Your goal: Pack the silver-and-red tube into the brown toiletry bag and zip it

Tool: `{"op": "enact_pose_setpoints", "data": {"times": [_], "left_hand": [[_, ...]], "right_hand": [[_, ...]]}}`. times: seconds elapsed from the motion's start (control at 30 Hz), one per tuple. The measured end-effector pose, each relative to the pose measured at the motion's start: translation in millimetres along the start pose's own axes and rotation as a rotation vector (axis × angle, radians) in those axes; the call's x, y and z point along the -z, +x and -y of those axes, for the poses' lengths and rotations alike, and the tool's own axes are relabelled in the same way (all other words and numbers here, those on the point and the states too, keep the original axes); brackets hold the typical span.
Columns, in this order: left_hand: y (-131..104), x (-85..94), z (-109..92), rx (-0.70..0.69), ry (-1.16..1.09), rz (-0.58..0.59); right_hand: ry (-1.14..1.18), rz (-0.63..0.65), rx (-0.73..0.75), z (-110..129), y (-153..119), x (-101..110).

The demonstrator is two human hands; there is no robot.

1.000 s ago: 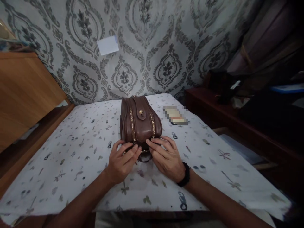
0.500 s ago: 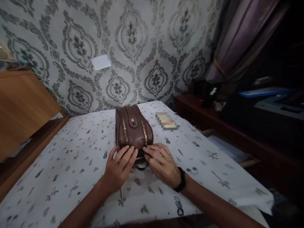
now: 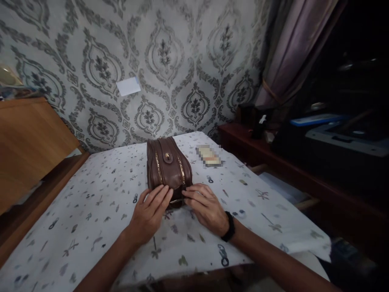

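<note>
A brown leather handbag point(image 3: 172, 170) lies on the cloth-covered table, with two gold zippers along its top and a tab with a gold clasp point(image 3: 167, 156) between them. My left hand point(image 3: 152, 209) grips the bag's near left corner, fingers bent over its edge. At the near end of the right-hand zipper point(image 3: 181, 168), my right hand point(image 3: 206, 209) has its thumb and forefinger pinched together. The zipper pull is mostly hidden by these fingertips. A black band point(image 3: 229, 227) circles my right wrist. Part of another gold zipper shows low on the bag's near end, between my hands.
A blurred-out flat item point(image 3: 209, 155) lies right of the bag on the patterned tablecloth point(image 3: 106, 194). Wooden furniture point(image 3: 36, 142) stands at the left. A dark red shelf point(image 3: 231, 134) with dark objects runs along the right. Behind rises a patterned wall.
The view has shifted slightly. Both hands stay at the bag's near end. The dark loop that hung below my fingers no longer shows there.
</note>
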State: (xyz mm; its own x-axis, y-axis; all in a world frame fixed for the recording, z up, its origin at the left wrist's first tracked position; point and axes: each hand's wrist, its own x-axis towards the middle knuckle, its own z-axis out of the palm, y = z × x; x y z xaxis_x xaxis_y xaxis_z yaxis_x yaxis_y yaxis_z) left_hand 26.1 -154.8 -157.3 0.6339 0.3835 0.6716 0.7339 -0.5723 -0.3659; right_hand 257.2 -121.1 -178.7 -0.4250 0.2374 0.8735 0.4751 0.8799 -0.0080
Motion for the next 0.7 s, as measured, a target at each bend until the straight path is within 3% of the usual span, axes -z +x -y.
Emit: {"op": "enact_pose_setpoints", "data": {"times": [0.13,0.27,0.4,0.53,0.63,0.7], "left_hand": [[8.6,9.9,9.2,0.056,-0.156,-0.039],[40.8,16.3,28.8,0.213,-0.239,-0.073],[62.7,19.5,42.8,0.243,-0.217,-0.059],[41.3,22.8,37.7,0.058,-0.203,0.086],[17.7,19.9,29.5,-0.030,-0.118,0.177],[8.8,15.5,25.7,-0.060,-0.057,0.163]], "right_hand": [[0.089,-0.045,-0.070,-3.6,6.4,8.7],[0.091,-0.088,-0.154,-12.1,23.8,9.0],[-0.025,-0.004,-0.122,-12.5,25.9,7.2],[-0.229,0.125,-0.029,-5.9,8.0,2.2],[-0.296,0.087,-0.001,-5.0,0.9,-5.3],[-0.303,0.040,0.013,-5.9,3.2,-9.2]]}}
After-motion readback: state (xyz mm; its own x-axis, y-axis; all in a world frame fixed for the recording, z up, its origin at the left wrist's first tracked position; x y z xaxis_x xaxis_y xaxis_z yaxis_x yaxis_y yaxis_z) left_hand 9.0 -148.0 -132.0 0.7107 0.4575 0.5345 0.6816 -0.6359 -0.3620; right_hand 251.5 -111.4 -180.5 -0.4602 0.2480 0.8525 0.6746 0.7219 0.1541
